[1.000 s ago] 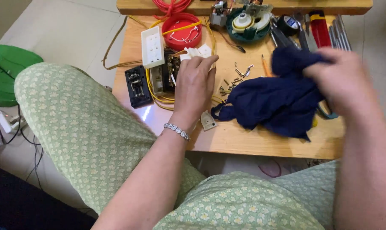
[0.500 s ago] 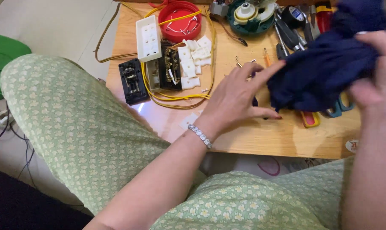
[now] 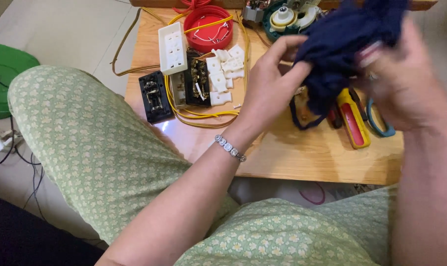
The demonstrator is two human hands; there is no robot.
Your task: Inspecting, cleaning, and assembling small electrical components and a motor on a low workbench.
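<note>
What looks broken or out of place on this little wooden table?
The black switch box lies opened, its white parts scattered beside it and yellow wire looping loose. Both hands hold a dark blue cloth above.

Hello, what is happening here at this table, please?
A seated person holds a dark blue cloth in both hands, the left hand and the right hand, above a low wooden table. On the table lie a white socket plate, black switch parts, yellow wire and a yellow-handled tool.

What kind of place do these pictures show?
Probably a home repair corner: a low wooden table on a tiled floor, holding a white plastic socket plate, yellow wire and a yellow-handled screwdriver.
</note>
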